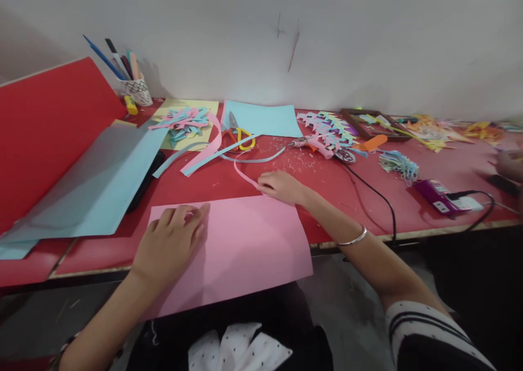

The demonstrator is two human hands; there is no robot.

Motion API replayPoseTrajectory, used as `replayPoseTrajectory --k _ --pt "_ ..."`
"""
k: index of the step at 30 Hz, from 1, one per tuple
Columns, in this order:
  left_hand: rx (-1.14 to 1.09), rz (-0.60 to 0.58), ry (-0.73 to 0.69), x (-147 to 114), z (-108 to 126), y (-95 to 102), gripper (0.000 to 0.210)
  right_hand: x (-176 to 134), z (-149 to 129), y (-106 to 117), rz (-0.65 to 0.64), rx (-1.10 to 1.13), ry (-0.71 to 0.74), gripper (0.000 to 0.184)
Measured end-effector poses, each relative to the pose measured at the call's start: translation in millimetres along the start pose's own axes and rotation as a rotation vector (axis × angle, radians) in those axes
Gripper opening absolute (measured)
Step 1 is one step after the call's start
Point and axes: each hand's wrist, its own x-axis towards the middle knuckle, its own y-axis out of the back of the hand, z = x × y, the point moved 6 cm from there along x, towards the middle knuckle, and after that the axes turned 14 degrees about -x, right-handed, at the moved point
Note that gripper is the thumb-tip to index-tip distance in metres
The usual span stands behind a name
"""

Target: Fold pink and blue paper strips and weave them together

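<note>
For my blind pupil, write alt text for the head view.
A person's left hand rests on a pink sheet overhanging the edge of a red table, while the right hand pinches a thin pink strip. Beyond lie scissors, a pile of cut paper strips and a pink glue gun; a cup of pens stands at left.

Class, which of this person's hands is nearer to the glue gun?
Right. The right hand is left of the glue gun, on the person's side; the left hand, on the pink sheet, is farther left.

A craft workspace: cut paper strips (186, 121), scissors (253, 142), glue gun (321, 146), pen cup (139, 92), red table (332, 184)
</note>
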Motion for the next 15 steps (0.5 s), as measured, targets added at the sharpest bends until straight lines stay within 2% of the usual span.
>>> replayPoseTrajectory --k 7,15 --pt "0.004 -0.006 0.019 -0.9 -1.1 0.6 0.040 -4.0 5.2 4.3 0.049 0.121 -0.052 0.024" --pt "0.008 -0.026 0.021 -0.3 -1.0 0.7 0.041 -11.1 -0.9 8.1 0.047 0.185 0.077 0.022"
